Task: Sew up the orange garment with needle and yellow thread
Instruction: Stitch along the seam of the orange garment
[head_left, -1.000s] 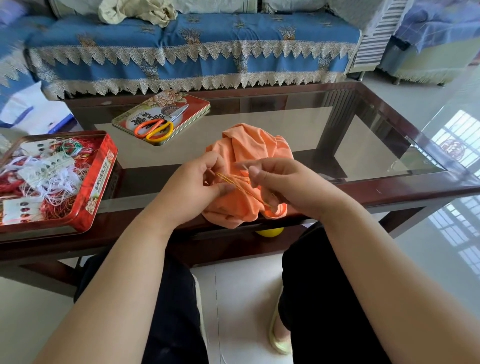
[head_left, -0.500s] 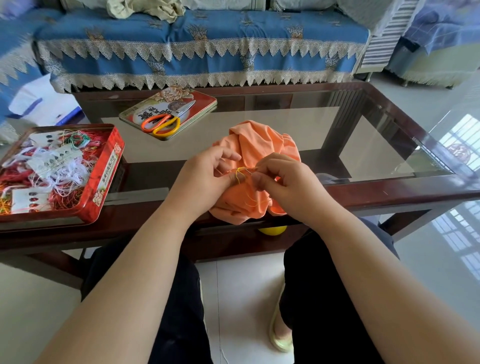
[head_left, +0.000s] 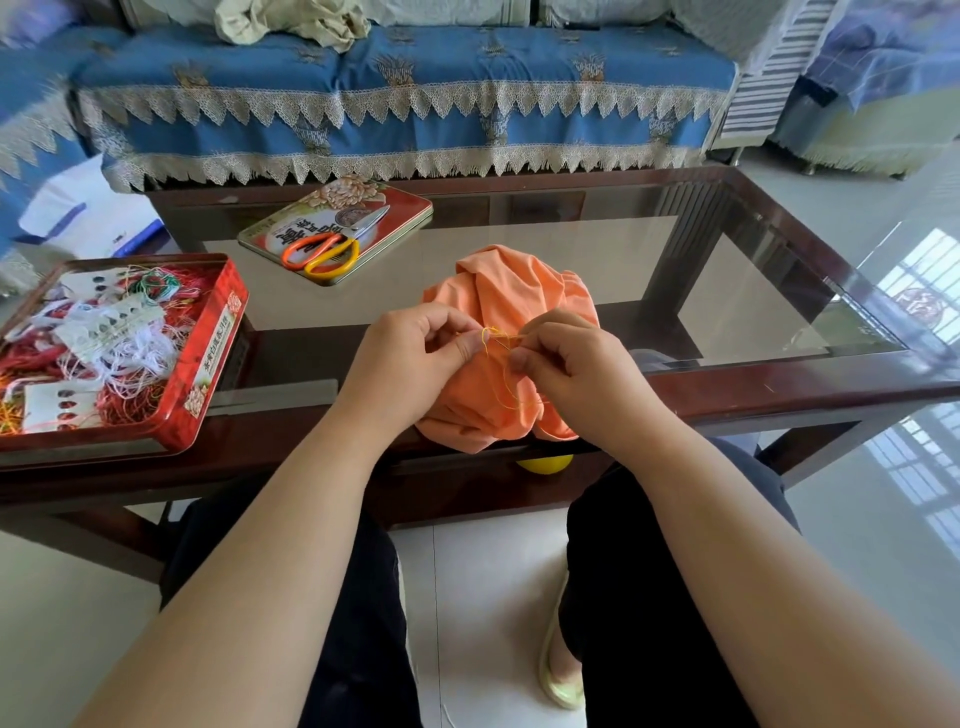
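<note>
The orange garment (head_left: 511, 296) lies bunched at the front edge of the glass-topped table (head_left: 727, 384), partly hanging over it. My left hand (head_left: 410, 358) pinches the fabric at the seam with thumb and forefinger. My right hand (head_left: 571, 364) is curled just to its right, its fingertips pinching at the yellow thread (head_left: 488, 335), which loops between the two hands and trails down over the cloth. The needle is too small to make out.
A red tin (head_left: 208, 364) full of tangled threads and thread cards stands at the table's left. Further back its lid (head_left: 405, 218) carries orange-and-yellow scissors (head_left: 324, 252). A blue lace-trimmed sofa (head_left: 405, 98) stands behind. A yellow object (head_left: 545, 464) shows under the table edge.
The long slanted stretch of thread has been drawn in to a short loop between my hands. My right hand moved up and closer to the left.
</note>
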